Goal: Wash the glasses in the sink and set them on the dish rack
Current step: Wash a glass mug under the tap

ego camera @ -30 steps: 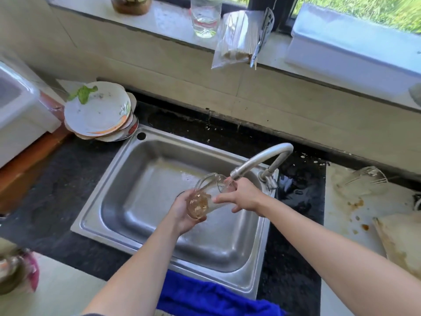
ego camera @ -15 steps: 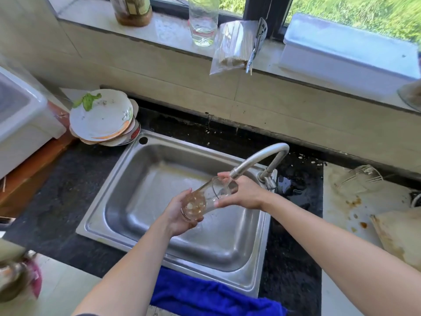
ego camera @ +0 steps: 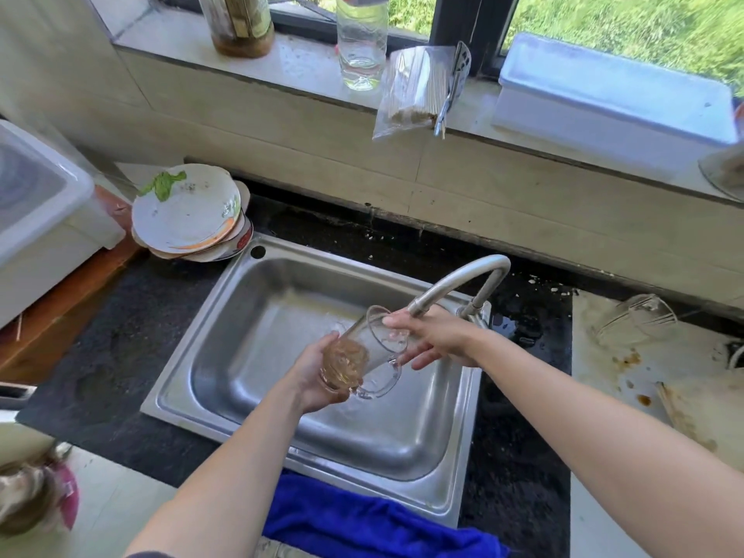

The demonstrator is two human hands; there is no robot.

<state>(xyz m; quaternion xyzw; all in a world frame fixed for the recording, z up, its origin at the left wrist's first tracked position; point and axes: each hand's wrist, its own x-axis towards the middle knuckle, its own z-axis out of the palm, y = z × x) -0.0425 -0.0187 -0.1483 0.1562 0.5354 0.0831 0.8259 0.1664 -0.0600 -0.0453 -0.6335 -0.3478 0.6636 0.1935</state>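
A clear glass mug (ego camera: 372, 348) hangs tilted over the steel sink (ego camera: 225, 304), its mouth up toward the faucet spout (ego camera: 455, 281). Brownish residue shows at its base. My left hand (ego camera: 312, 376) grips the base from below. My right hand (ego camera: 432, 336) holds the rim, with one finger on top of it and the others spread beneath. A second glass (ego camera: 636, 320) lies on its side on the stained white counter at the right. I see no dish rack that I can name.
Dirty plates (ego camera: 187, 211) are stacked at the sink's back left corner. A white bin (ego camera: 36, 203) stands further left. A blue towel (ego camera: 362, 525) hangs over the front edge. The windowsill holds a tall glass (ego camera: 362, 46), a jar and a white box (ego camera: 612, 90).
The mug has tipped a little lower over the basin. My right hand's fingers have slid from the mouth to the rim's edge, and my head has moved closer.
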